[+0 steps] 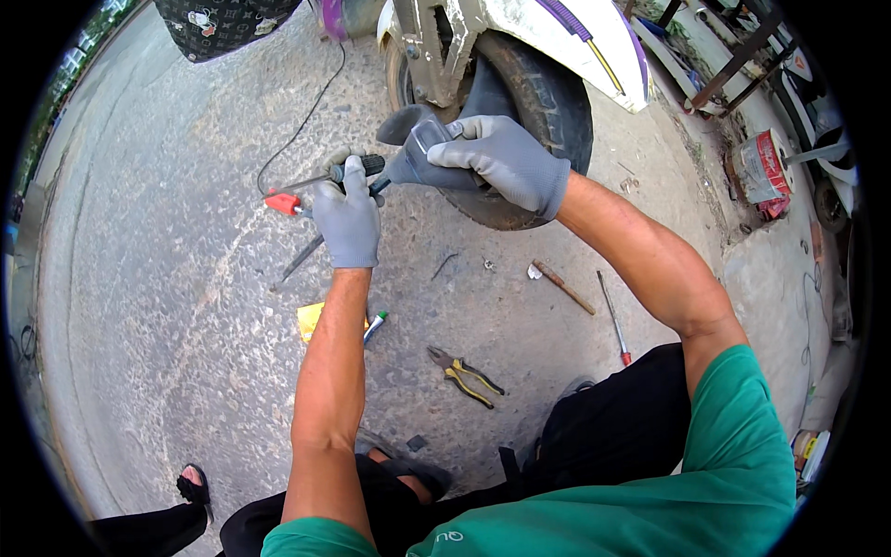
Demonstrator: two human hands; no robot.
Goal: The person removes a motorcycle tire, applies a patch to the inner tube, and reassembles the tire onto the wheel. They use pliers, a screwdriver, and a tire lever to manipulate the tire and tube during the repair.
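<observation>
The grey plastic part (411, 165) is held up just to the left of the tyre (552, 93), between the two gloved hands. The right hand (510, 162), in front of the tyre, is clamped on the part's right side, with thumb and fingers around its boxy body. The part's narrow end points away from the tyre, toward the left hand (349, 223); whether that hand touches it, I cannot tell. The left hand, farther left of the tyre, has its fingers closed on a black-handled screwdriver (373, 164), the blade pointing away from the tyre. On the ground (213, 371), yellow-handled pliers (461, 375) lie on the person's side of the tyre, as does a brown stick (564, 286), nearer to it. A yellow packet (311, 320) lies farther to the tyre's left.
</observation>
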